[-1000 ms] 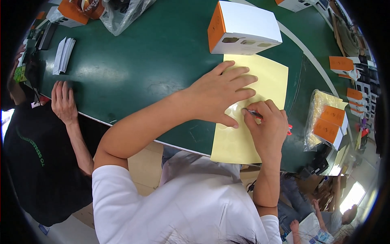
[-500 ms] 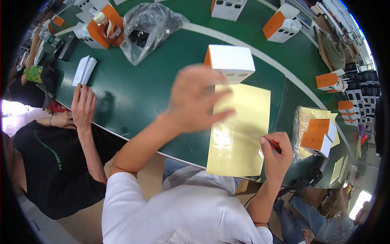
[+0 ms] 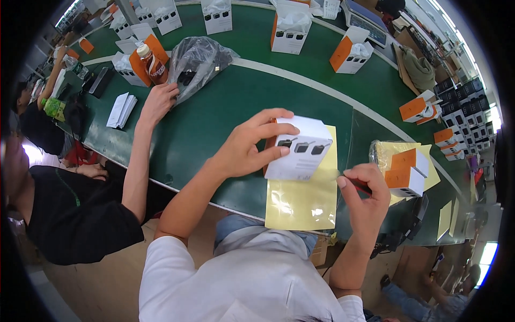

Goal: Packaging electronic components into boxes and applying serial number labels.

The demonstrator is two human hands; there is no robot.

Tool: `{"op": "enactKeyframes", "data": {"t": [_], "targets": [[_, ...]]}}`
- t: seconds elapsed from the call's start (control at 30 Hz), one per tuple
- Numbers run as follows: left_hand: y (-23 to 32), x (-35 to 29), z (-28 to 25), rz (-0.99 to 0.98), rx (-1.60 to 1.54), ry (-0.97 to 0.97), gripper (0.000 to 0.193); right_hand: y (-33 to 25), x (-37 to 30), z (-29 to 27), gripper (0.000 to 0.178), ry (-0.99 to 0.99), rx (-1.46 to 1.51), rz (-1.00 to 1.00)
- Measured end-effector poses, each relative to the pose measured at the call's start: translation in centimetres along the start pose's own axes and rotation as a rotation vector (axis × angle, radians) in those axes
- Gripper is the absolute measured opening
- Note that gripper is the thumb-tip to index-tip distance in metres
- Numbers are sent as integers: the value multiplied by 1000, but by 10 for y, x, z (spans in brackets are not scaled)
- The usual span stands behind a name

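Note:
My left hand (image 3: pixel 252 142) grips a white box (image 3: pixel 301 153) with orange sides by its upper left, thumb on the printed front and fingers over the top. The box is tilted above a yellow backing sheet (image 3: pixel 300 206), which bears shiny round clear stickers. Just right of the box, my right hand (image 3: pixel 367 196) is closed in a pinch. A small translucent piece that looks like a clear sticker shows at its fingertips. Something red and dark lies within the curled fingers; its kind is mostly hidden.
Two orange-and-white boxes (image 3: pixel 406 177) rest on yellow sheets at the right. At left, a co-worker's hand (image 3: pixel 160 102) touches a clear plastic bag (image 3: pixel 201 61) beside a brown bottle (image 3: pixel 153 65). Folded white papers (image 3: pixel 122 111) lie nearby. More boxes (image 3: pixel 291 29) stand along the far side.
My left hand, blurred and apart from the box before, now holds it tilted over the yellow sheet. My right hand stays pinched. The co-worker's hand has moved from the papers to the bag.

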State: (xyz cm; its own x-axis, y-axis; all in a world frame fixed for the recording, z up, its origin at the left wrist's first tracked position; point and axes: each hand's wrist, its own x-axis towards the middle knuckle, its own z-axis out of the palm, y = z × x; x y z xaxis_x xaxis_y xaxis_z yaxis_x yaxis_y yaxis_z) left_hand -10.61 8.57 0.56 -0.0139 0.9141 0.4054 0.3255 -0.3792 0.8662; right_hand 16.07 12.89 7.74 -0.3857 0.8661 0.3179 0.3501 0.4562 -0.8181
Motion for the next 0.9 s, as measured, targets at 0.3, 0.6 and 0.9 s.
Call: {"op": "enactKeyframes", "data": {"t": [0.3,0.6,0.9], "targets": [[21,-25,19,-35,21,-9,32,-13,10,14,12,-85,-208,-113],[29,-33,20,21,2,13,33,-23,7,21,10,-83,-572,-307],[36,-40,17,-68,-41,-11,34,-30,1,21,16,-84,-687,-351]]}}
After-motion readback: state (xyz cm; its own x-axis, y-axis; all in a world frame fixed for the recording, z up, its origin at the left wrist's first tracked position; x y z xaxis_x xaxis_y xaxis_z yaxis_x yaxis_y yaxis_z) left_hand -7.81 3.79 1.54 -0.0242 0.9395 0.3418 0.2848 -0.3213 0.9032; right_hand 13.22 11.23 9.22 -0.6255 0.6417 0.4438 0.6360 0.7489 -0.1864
